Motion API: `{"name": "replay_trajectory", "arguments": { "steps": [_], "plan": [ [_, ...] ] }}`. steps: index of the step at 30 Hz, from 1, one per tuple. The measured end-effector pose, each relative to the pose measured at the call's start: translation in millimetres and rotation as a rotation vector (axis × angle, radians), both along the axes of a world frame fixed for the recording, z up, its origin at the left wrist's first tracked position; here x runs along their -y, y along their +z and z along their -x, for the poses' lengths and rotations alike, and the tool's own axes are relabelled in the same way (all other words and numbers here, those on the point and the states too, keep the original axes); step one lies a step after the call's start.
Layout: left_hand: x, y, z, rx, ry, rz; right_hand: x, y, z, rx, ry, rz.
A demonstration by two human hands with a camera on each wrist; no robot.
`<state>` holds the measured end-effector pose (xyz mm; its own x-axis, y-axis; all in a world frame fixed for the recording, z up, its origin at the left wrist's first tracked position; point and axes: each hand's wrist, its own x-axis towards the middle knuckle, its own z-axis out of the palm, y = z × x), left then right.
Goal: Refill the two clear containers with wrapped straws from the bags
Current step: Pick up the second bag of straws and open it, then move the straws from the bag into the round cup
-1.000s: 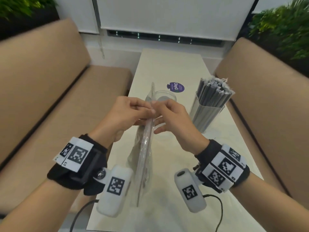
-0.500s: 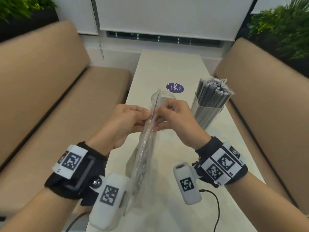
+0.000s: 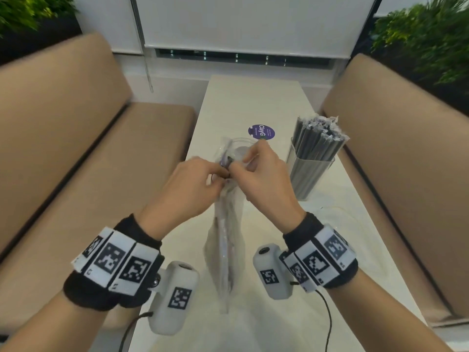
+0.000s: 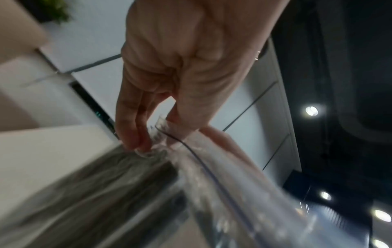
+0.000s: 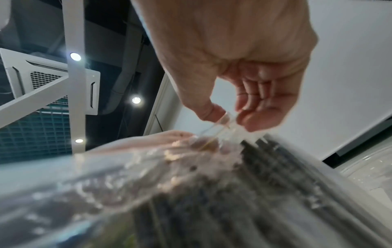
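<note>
One container [image 3: 311,171] on the table [image 3: 248,102] already stood full of straws; the other [image 3: 239,148], behind my hands, looked empty. My left hand [image 3: 187,189] and right hand [image 3: 264,181] both pinched the bag's [image 3: 225,250] top, apparently opening it.

The bag [image 3: 227,240] I pinch between my left hand [image 3: 187,189] and my right hand [image 3: 266,184] is thin clear plastic film, glossy and crinkled. The straws [image 5: 244,193] inside it look dark and matt under shiny clear wrap. The container [image 3: 308,174] at the right is clear smooth plastic; its straws [image 3: 318,138] show matt grey with crimped wrapper ends. The table [image 3: 253,102] is smooth, pale, faintly sheened. The benches [image 3: 83,158] are matt tan upholstery. My wristbands [image 3: 121,273] are black cloth.
</note>
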<state>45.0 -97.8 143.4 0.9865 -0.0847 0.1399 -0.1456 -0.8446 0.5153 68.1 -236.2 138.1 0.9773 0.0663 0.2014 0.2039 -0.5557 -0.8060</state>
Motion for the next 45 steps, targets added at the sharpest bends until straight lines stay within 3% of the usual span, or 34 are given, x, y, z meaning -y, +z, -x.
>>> {"name": "replay_trajectory", "arguments": {
  "steps": [3,5,8,11,13,17,19,21,24,26,29,31,34,37,41,45],
  "plan": [
    [8,-1,-4,-0.076,-0.033,0.042,-8,-6,-6,-0.176,0.122,0.048],
    [-9,-2,-6,-0.016,-0.03,-0.07,5,-5,-10,-0.224,0.158,0.08],
    [-53,6,7,0.103,0.055,-0.254,55,3,-17,-0.208,0.052,0.108],
    [-75,2,20,-0.05,0.124,-0.384,88,6,-12,-0.296,0.082,0.081],
    [-72,-11,20,-0.109,0.073,-0.196,89,-1,-5,-0.361,0.143,0.037],
    [-60,-21,18,-0.269,0.121,0.724,85,-18,2,-0.554,0.203,-0.2],
    [-56,-27,17,-0.357,0.088,0.943,87,-26,4,-0.638,0.194,-0.368],
    [-54,-36,16,-0.405,0.018,1.013,87,-34,3,-0.668,0.159,-0.592],
    [-49,-49,16,-0.473,-0.085,0.825,82,-44,3,-0.646,0.064,-0.8],
    [-41,-54,20,-0.548,-0.111,0.805,75,-51,5,-0.626,0.031,-0.832],
    [-28,-67,20,-0.6,-0.074,0.907,67,-55,13,-0.623,0.038,-0.587],
    [-21,-77,18,-0.567,-0.019,0.93,68,-50,24,-0.687,0.145,-0.376],
    [-8,-85,17,-0.419,0.061,0.956,64,-38,40,-0.803,0.274,-0.495],
    [2,-93,14,-0.329,0.079,0.898,57,-48,42,-0.716,0.263,-0.547],
    [-12,-87,4,-0.42,0.022,0.583,69,-47,34,-0.689,0.26,-0.566],
    [-37,-75,-5,-0.254,-0.069,0.139,91,-37,32,-0.762,0.472,-0.447]
  ]
}}
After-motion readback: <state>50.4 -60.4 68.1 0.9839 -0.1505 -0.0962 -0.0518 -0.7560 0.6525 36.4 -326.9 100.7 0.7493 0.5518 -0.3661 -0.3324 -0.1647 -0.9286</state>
